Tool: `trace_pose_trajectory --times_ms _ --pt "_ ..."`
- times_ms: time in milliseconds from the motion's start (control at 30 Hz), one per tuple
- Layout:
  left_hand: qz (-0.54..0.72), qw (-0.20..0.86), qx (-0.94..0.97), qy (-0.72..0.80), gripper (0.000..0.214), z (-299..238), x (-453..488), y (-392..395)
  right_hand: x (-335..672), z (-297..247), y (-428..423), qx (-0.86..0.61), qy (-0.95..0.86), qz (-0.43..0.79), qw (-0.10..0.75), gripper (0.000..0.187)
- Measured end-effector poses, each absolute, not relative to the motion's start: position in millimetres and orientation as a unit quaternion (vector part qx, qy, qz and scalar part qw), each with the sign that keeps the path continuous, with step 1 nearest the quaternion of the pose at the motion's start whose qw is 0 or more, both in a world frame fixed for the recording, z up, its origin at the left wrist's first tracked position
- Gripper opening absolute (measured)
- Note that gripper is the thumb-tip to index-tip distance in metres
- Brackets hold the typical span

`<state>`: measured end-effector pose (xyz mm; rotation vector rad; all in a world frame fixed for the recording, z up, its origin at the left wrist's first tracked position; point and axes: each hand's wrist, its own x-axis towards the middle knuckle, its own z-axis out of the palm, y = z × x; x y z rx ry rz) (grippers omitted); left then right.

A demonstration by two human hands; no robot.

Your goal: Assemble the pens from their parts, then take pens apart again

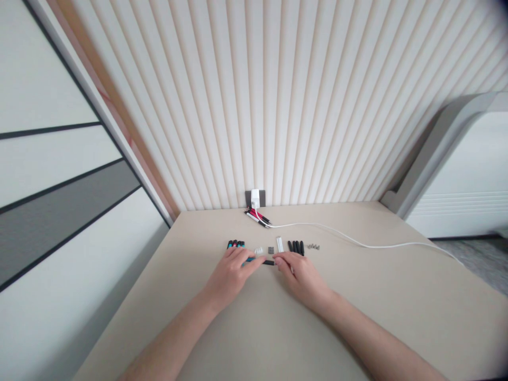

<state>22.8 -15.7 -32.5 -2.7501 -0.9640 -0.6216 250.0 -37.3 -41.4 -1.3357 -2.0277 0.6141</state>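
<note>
The left hand [229,275] is curled nearly shut over the teal end of a pen [269,262]. Its black end reaches the right hand [301,279], partly closed there, though the grip is too small to be sure of. Just beyond the hands lie pen barrels [235,244], black caps [296,247] and tiny screws [313,246]; a slip could scatter them.

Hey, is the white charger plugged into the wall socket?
Plugged in, it seems: the white charger sits flush on the dark wall socket, and its white cable runs down onto the table.
</note>
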Motion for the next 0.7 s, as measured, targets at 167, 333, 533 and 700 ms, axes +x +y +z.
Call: trace_pose_trajectory --times_ms 167,333,533,700 --pt "-0.209 0.073 -0.92 -0.323 0.031 -30.8 25.4 -16.2 251.5 -42.3 -35.2 -0.5 -0.778 0.25 0.285 0.035" --pt "-0.196 0.064 -0.922 -0.328 0.029 -30.4 25.4 -17.0 250.5 -41.8 -34.6 -0.502 -0.763 0.266 0.309 0.023" --pt "-0.205 0.072 -0.912 -0.348 0.02 -33.2 27.2 -16.1 250.7 -43.3 -35.6 -0.511 -0.764 0.239 0.312 0.012" --pt "-0.216 0.072 -0.909 -0.35 0.018 -31.7 28.5 -16.3 251.9 -41.9 -36.6 -0.5 -0.771 0.239 0.315 0.019"
